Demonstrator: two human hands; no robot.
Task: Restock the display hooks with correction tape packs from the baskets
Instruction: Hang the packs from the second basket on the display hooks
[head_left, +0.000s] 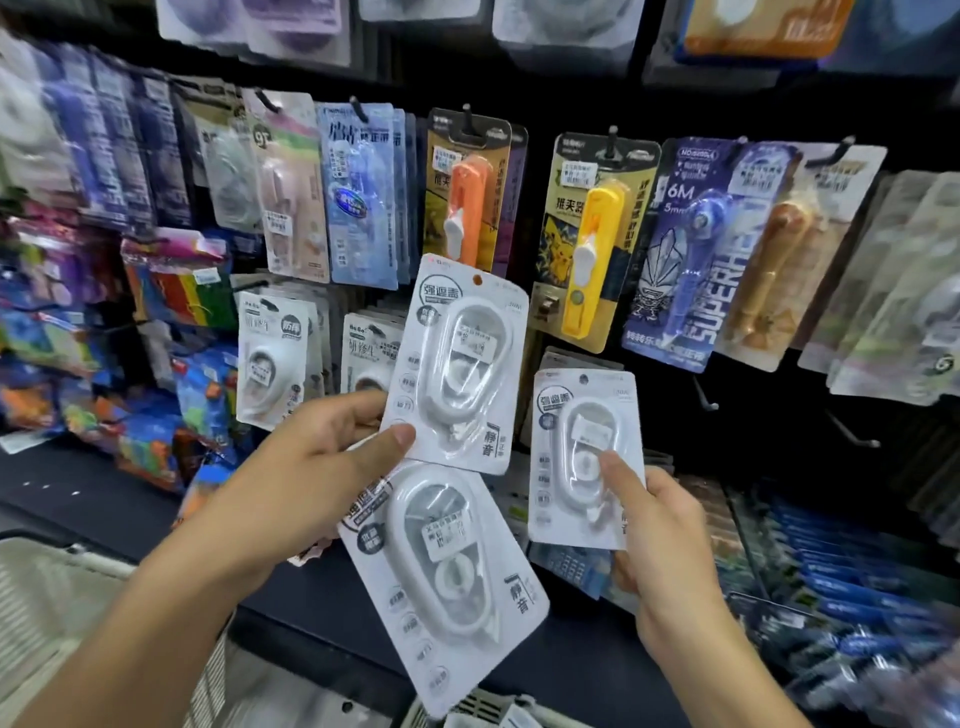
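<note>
White card and clear blister plastic are pinched in both hands. Two packs are held by the left hand (311, 457), thumb pressed on the upper pack (457, 364) while the lower pack (447, 577) fans out beneath it, tilted. A third pack (584, 457) is gripped upright by the right hand (660, 525), thumb on the blister and fingers closed behind. Beyond it, bare hooks (706, 397) can be made out low on the dark panel, though blur makes their count uncertain. A basket (462, 709) is seen at the bottom edge. The loosely fanned lower pack could slip from the left hand if the thumb is shifted. The small hang hole (478, 280) could also be missed at the hook tip, bending the card.
</note>
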